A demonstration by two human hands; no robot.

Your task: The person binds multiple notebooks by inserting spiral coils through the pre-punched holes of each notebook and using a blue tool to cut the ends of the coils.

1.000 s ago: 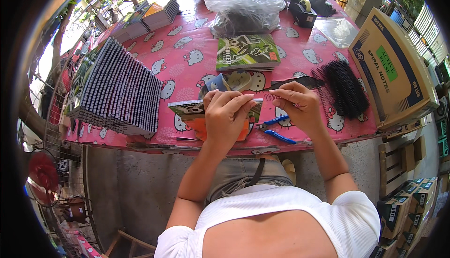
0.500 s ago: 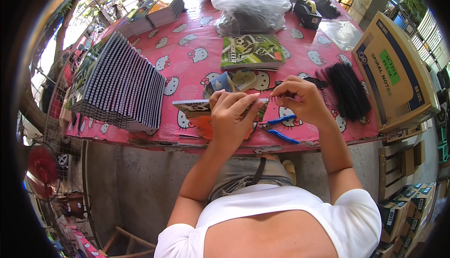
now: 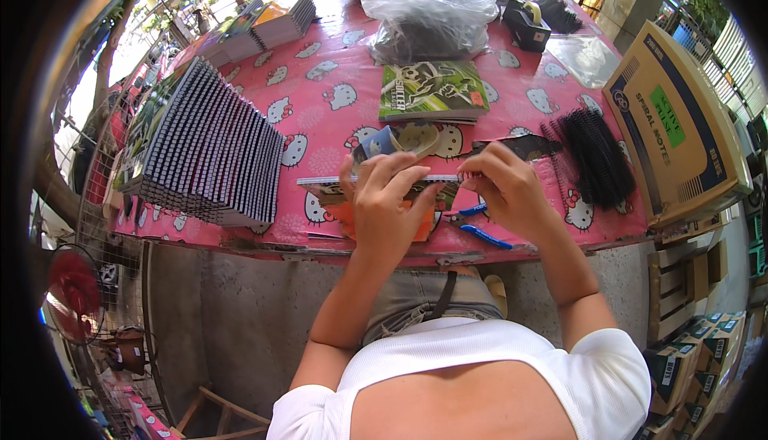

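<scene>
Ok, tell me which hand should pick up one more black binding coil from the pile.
Right. The right hand lies nearer the pile of black coils, on that side of the table. The left hand lies flat on the notebook, farther away.

White short-sleeved top, grey-blue denim shorts, bare forearms.

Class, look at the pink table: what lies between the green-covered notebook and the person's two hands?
In the head view, a small blue and cream object lies between the green notebook and the left hand and right hand.
</scene>
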